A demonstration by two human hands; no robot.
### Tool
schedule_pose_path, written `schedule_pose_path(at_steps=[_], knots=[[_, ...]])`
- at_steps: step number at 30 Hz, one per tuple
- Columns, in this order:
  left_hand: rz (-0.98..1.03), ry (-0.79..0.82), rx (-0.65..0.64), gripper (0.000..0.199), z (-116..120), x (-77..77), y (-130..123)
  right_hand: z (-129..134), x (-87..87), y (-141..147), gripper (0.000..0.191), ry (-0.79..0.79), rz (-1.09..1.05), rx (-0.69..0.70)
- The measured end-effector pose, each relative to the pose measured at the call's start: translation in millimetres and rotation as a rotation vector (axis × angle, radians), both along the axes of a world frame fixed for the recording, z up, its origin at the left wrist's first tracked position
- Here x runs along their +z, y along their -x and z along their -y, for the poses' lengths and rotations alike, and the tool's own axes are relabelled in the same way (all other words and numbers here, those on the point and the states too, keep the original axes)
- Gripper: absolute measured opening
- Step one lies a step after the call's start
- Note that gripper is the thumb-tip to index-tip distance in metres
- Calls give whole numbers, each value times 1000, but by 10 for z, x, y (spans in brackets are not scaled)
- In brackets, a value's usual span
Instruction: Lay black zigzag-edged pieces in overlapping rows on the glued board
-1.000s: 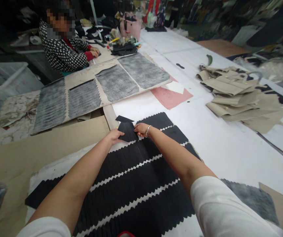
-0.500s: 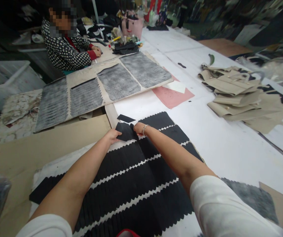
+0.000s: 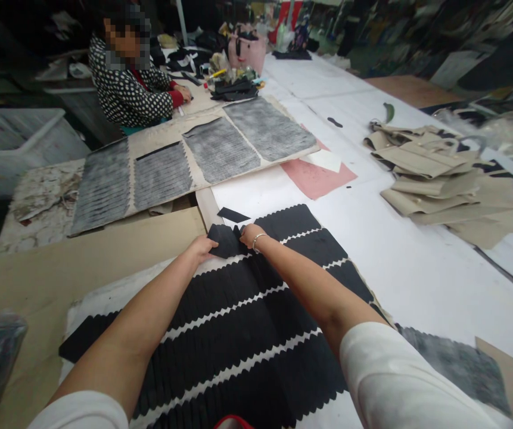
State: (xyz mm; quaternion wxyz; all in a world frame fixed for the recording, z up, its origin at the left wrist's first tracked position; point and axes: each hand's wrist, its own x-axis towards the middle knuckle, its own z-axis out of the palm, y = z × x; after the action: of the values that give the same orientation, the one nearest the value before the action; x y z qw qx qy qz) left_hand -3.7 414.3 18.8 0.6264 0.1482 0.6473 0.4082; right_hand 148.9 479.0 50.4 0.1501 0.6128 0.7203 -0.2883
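Rows of overlapping black strips (image 3: 220, 322) with pointed ends cover a pale board in front of me. At the far end of the rows, my left hand (image 3: 203, 247) is closed on the left end of a black strip (image 3: 224, 239), thumb on top. My right hand (image 3: 249, 235) pinches black material at the strip's right side, where a small piece sticks up; its fingertips are partly hidden. A single loose black strip (image 3: 233, 214) lies just beyond both hands.
A board with grey strips (image 3: 220, 149) lies across the table beyond. A co-worker (image 3: 135, 89) in a dotted top sits behind it. Beige pieces (image 3: 444, 173) are piled at the right. Pink sheet (image 3: 319, 179) lies mid-table. A white bin (image 3: 19, 137) stands far left.
The whole view has shifted slightly, moving the surroundings to the right. My right hand has shifted slightly at the strip's right side. My left hand keeps hold of the strip's left end.
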Motion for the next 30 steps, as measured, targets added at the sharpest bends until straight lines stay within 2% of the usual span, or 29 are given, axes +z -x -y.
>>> schedule_pose_path(at_steps=[5, 11, 15, 19, 24, 30], knots=[[-7, -12, 7, 30, 5, -6, -12, 8, -23, -146, 25, -142, -11, 52], [-22, -20, 34, 32, 11, -37, -63, 161, -117, -257, 29, -188, 47, -44], [-62, -14, 39, 32, -8, -94, -64, 253, -214, -240, 28, -205, -1, -115], [-72, -26, 31, 34, -19, -175, -45, 274, -235, -241, 26, -232, -33, -159], [-38, -25, 31, 34, -2, -197, -31, 219, -189, -351, 23, -274, -97, -159], [-23, -22, 26, 34, -1, -184, -36, 15, -237, -573, 23, -210, -77, -205]])
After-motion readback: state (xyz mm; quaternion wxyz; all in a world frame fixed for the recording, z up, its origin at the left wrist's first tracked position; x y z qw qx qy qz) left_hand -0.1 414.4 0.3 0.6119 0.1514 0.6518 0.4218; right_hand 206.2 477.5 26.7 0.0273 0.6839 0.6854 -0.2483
